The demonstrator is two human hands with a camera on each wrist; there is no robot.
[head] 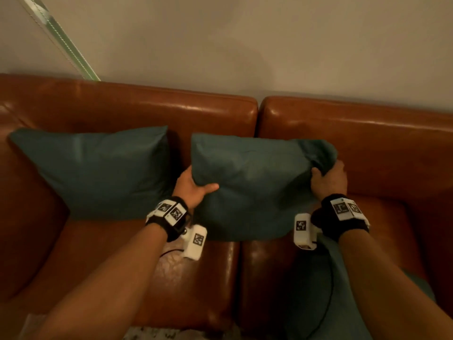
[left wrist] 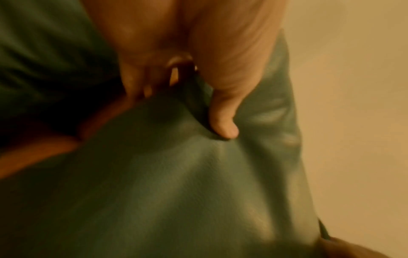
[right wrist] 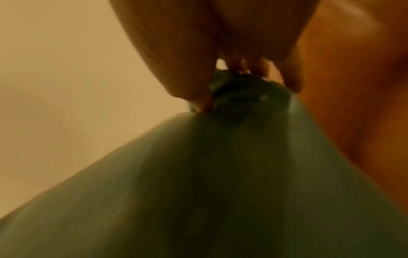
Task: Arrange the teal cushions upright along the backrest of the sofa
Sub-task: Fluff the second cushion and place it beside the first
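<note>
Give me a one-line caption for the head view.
Both hands, left and right, grip a teal cushion against the sofa backrest, beside another.

The left hand [left wrist: 176, 43] grips a teal cushion [left wrist: 176, 192], thumb [left wrist: 223, 115] pressing its fabric.
</note>
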